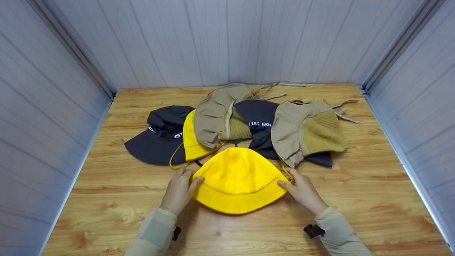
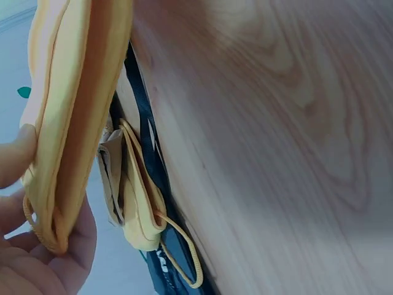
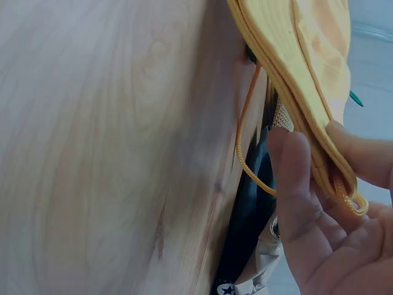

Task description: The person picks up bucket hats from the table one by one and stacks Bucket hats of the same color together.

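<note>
A yellow bucket hat (image 1: 241, 174) with a green leaf on its crown is held up in front of the other hats, brim toward me. My left hand (image 1: 179, 188) pinches its left end, thumb in front and fingers behind. At the right end, my right hand (image 1: 302, 188) grips the brim the same way. In both wrist views the hat looks folded flat, its brim layers together. A yellow cord (image 3: 245, 147) hangs from it near the right hand, and a cord loop (image 2: 37, 227) shows by the left fingers.
Behind lie a dark hat with white lettering (image 1: 156, 142), a second yellow hat (image 1: 192, 142), a beige ruffled hat (image 1: 213, 113), another dark hat (image 1: 257, 113) and another beige hat (image 1: 289, 128), overlapping. Panelled walls (image 1: 227, 42) enclose the wooden table (image 1: 106, 213).
</note>
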`<control>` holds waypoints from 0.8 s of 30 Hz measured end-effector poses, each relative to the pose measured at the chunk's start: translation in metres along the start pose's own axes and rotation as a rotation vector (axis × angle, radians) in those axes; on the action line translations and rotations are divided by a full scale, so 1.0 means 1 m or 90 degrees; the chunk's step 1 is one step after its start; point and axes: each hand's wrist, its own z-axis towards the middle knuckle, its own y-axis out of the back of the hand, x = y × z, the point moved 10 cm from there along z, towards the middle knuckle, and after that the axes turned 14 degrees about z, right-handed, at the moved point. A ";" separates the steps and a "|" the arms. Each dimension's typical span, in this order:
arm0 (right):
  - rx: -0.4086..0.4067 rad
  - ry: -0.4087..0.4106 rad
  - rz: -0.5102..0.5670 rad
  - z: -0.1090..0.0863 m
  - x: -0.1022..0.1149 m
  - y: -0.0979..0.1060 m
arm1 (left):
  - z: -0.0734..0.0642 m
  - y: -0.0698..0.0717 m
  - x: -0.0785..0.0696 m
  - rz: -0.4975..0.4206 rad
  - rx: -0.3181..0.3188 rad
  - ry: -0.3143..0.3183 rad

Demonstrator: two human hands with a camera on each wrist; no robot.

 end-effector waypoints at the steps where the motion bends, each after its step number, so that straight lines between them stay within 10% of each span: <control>1: 0.006 0.003 -0.018 0.000 0.000 -0.002 | -0.001 -0.001 0.003 -0.004 0.015 0.009; 11: 0.119 -0.010 -0.085 0.000 -0.008 -0.036 | -0.007 -0.021 0.038 0.041 0.200 0.081; 17: 0.221 -0.023 -0.022 0.003 -0.011 -0.066 | -0.014 -0.025 0.063 0.157 0.250 0.093; 24: 0.262 -0.006 -0.015 0.007 -0.006 -0.090 | -0.023 -0.033 0.087 0.140 0.318 0.117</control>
